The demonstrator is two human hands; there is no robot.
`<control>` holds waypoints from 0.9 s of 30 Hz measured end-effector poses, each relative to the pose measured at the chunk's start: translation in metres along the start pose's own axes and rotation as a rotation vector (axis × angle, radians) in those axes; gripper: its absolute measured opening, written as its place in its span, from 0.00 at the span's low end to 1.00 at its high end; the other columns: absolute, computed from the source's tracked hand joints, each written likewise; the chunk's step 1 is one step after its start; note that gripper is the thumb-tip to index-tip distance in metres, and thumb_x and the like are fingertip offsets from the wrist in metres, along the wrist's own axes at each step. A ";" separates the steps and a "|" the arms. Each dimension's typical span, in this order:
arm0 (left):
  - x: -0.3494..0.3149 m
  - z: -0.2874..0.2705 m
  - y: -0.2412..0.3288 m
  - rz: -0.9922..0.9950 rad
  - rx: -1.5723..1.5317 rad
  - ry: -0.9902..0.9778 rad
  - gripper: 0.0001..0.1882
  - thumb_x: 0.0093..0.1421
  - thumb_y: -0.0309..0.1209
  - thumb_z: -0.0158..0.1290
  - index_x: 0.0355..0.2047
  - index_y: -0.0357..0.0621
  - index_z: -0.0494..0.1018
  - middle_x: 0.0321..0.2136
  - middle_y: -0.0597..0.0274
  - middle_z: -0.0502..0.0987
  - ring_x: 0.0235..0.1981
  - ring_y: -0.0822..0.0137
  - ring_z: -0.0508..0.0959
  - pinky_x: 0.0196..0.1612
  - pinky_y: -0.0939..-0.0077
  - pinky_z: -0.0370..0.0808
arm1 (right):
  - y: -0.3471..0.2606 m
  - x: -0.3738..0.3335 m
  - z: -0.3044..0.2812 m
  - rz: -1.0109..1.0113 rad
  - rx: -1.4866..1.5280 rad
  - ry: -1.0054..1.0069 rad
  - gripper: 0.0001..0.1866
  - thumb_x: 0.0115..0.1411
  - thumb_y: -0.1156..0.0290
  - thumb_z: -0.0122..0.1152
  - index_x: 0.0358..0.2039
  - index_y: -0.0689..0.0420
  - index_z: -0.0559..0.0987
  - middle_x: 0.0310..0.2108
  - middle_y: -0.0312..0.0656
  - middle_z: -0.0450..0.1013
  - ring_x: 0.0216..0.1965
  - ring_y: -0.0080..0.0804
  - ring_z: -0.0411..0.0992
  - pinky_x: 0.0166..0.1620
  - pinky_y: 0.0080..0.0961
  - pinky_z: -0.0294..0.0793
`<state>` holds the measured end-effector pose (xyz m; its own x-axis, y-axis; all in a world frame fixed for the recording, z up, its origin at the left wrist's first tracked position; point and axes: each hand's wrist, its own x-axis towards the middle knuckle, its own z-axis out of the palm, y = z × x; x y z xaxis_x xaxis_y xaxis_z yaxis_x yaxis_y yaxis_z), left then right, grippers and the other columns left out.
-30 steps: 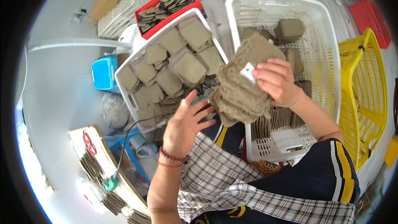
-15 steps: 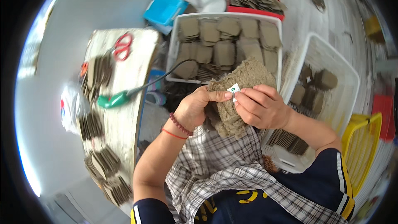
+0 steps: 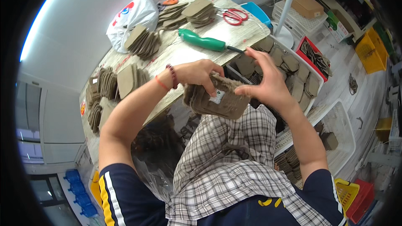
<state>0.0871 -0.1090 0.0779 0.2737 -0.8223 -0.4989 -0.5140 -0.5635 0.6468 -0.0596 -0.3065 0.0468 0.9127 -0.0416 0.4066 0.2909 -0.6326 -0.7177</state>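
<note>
Above my lap is a small stack of grey-brown, fuzzy-edged, round-cornered pads [image 3: 228, 105] with a small white tag [image 3: 216, 96] on its face. My left hand [image 3: 201, 75] is closed on the stack's upper left edge, its thumb beside the tag. At the stack's right edge, my right hand [image 3: 270, 86] has its thumb tip at the corner, while its fingers are stretched upward and apart. Beyond my hands, a green-handled corded tool [image 3: 202, 40] and red-handled scissors [image 3: 235, 16] lie on the pale table [image 3: 165, 65].
Several pad stacks [image 3: 142, 42] and a white plastic bag [image 3: 133, 23] stand along the table's far side. A white crate [image 3: 317, 90] of pads is at the right, near a red tray [image 3: 302, 55]. Another white crate [image 3: 345, 140] sits closer to me. A white pole [image 3: 289, 2] rises behind.
My view has turned left, toward the table. The held stack's smooth tagged face now shows instead of its shaggy side. My right hand has left the tag, and its fingers have spread.
</note>
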 end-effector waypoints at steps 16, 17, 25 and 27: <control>-0.048 0.050 -0.079 -0.038 0.311 1.443 0.11 0.55 0.29 0.55 0.38 0.39 0.76 0.38 0.53 0.77 0.43 0.54 0.75 0.48 0.62 0.70 | -0.021 0.066 0.220 0.842 1.192 -0.045 0.20 0.57 0.62 0.64 0.39 0.68 0.76 0.35 0.42 0.76 0.32 0.28 0.75 0.34 0.27 0.74; -0.040 0.068 -0.090 -0.078 0.302 1.442 0.13 0.56 0.31 0.54 0.41 0.38 0.75 0.41 0.52 0.76 0.44 0.52 0.74 0.51 0.59 0.67 | -0.017 0.067 0.228 0.857 1.125 -0.099 0.20 0.58 0.61 0.61 0.38 0.69 0.76 0.34 0.43 0.76 0.31 0.28 0.74 0.33 0.28 0.74; -0.038 0.103 -0.101 0.049 0.276 1.362 0.25 0.51 0.28 0.60 0.51 0.41 0.71 0.53 0.50 0.69 0.59 0.52 0.65 0.64 0.54 0.55 | 0.025 0.071 0.151 0.204 -0.237 0.140 0.19 0.56 0.65 0.61 0.46 0.60 0.75 0.40 0.45 0.72 0.38 0.37 0.74 0.37 0.33 0.75; -0.038 0.106 -0.094 -0.014 0.346 1.391 0.28 0.48 0.30 0.62 0.51 0.43 0.71 0.52 0.52 0.67 0.57 0.51 0.64 0.63 0.53 0.56 | 0.046 0.100 0.147 -0.095 -0.462 0.282 0.24 0.53 0.65 0.63 0.49 0.60 0.73 0.44 0.50 0.69 0.46 0.44 0.69 0.46 0.38 0.72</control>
<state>0.0391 -0.0159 -0.0250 0.7355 -0.3387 0.5867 -0.6176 -0.6912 0.3752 0.0873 -0.2260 -0.0285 0.7577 -0.1329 0.6389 0.1542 -0.9149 -0.3732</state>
